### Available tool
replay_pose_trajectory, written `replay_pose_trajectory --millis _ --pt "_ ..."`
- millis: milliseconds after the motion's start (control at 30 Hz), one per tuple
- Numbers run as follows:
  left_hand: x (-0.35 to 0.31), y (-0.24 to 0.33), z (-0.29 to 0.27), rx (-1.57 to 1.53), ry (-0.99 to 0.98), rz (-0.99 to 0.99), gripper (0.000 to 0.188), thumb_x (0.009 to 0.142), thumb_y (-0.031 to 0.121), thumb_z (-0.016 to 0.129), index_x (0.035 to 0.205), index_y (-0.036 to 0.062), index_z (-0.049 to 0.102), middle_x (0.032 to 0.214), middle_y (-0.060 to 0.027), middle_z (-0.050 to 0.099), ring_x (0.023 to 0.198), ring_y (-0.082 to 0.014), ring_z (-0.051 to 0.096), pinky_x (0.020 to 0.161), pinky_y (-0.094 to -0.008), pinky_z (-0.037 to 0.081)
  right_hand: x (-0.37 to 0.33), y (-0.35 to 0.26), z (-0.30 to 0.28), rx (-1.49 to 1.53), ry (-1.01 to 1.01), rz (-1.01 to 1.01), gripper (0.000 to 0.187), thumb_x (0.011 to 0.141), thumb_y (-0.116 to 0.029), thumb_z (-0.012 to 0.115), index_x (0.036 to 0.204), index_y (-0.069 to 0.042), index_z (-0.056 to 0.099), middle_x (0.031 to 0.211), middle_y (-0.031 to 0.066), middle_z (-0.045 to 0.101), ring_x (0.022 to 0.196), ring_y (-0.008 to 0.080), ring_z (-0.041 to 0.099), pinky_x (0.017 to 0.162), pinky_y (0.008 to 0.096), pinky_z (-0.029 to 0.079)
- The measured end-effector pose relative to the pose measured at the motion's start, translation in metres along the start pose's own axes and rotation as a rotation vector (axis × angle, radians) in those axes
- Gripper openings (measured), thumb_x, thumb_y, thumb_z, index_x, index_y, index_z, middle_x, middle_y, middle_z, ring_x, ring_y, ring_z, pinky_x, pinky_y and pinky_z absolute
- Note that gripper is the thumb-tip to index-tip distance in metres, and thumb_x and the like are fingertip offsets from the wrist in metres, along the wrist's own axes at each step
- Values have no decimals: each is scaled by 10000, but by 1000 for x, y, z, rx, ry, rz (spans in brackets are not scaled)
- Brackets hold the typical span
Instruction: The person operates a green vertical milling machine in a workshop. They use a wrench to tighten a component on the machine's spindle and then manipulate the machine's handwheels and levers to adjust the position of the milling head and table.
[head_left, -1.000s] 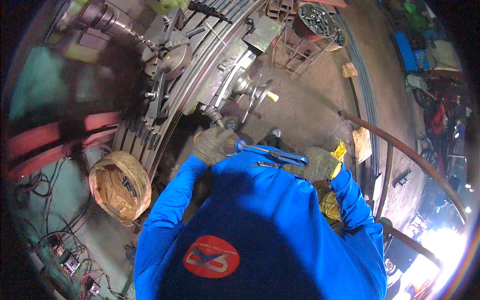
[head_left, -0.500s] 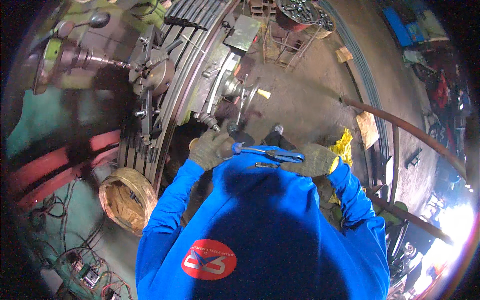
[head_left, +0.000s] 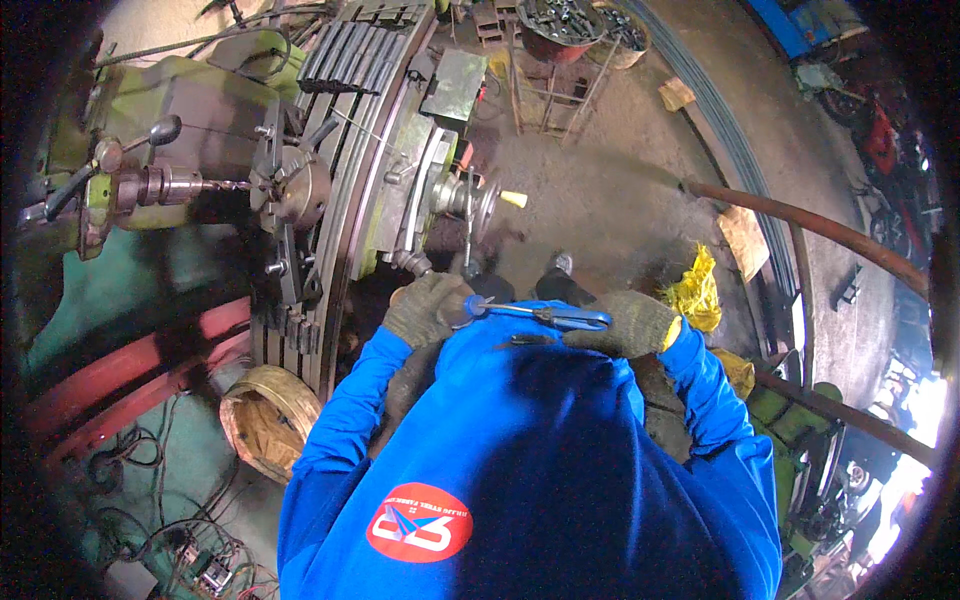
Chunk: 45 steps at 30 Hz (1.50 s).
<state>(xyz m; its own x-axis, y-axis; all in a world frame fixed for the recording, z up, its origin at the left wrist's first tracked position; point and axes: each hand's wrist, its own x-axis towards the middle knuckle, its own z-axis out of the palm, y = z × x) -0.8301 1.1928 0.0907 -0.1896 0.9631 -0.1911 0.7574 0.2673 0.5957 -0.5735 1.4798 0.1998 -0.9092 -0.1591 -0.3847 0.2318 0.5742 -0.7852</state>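
Observation:
Close in front of my chest, my left hand [head_left: 425, 310] in a grey knit glove is closed around a dark round-ended piece [head_left: 461, 309], most of which the fingers hide. My gloved right hand [head_left: 630, 323] is wrapped around the right end of a blue-handled tool [head_left: 570, 317]. A thin metal shaft runs from this tool towards the piece at my left hand; whether they touch I cannot tell. Below the tool, a short dark bar [head_left: 532, 340] lies against my blue shirt. A lever end [head_left: 411, 262] of the machine stands just beyond my left hand.
A drilling machine with a chuck [head_left: 300, 185] and a handwheel [head_left: 482, 205] stands at left. A round wooden-rimmed container [head_left: 262, 372] and loose cables [head_left: 150, 530] lie lower left. Tubs of metal parts [head_left: 560, 35] stand far off. A rusty pipe [head_left: 810, 218] and yellow sacking [head_left: 697, 288] are at right.
My view has tilted, so the machine's left part appears lower in the picture. Both hands stay nearly in place, and the blue tool has shifted only slightly between them.

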Motion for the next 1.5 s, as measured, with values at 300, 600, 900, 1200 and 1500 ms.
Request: replay_pose_trajectory --millis 300,600,900,1200,1500 --pt "2 11 -11 -35 -62 -78 749 671 286 789 1342 102 513 1289 -183 575 1188 -397 558 1022 -459 477 3 -1 -10 75 -107 269 556 856 -672 549 1041 -183 739 950 196 705 881 417 665 773 501 532" --pt "-4 7 -8 10 -11 -74 650 718 253 726 1317 78 540 1239 -218 594 1139 -418 586 997 -463 495 9 -5 -15 22 -145 226 566 871 -667 533 1064 -175 736 979 204 704 911 422 663 813 505 529" --pt "-16 -1 -8 21 -19 -120 831 594 339 839 1332 121 524 1248 -151 582 1162 -375 565 989 -472 478 20 -5 -12 18 -164 193 559 883 -658 527 1072 -174 732 979 199 705 907 422 662 813 502 530" --pt "-25 1 -15 39 45 -108 714 663 278 773 1324 143 539 1183 -201 591 1076 -412 597 933 -481 510 28 -18 -15 -23 -172 169 543 899 -645 512 1063 -173 726 966 205 700 888 425 656 800 500 530" --pt "-33 -4 -16 28 1 -225 850 580 341 865 1333 154 520 1262 -153 574 1154 -374 567 972 -474 490 37 -19 -11 47 -149 178 544 883 -614 575 1103 -137 718 1003 224 690 914 416 659 809 481 522"
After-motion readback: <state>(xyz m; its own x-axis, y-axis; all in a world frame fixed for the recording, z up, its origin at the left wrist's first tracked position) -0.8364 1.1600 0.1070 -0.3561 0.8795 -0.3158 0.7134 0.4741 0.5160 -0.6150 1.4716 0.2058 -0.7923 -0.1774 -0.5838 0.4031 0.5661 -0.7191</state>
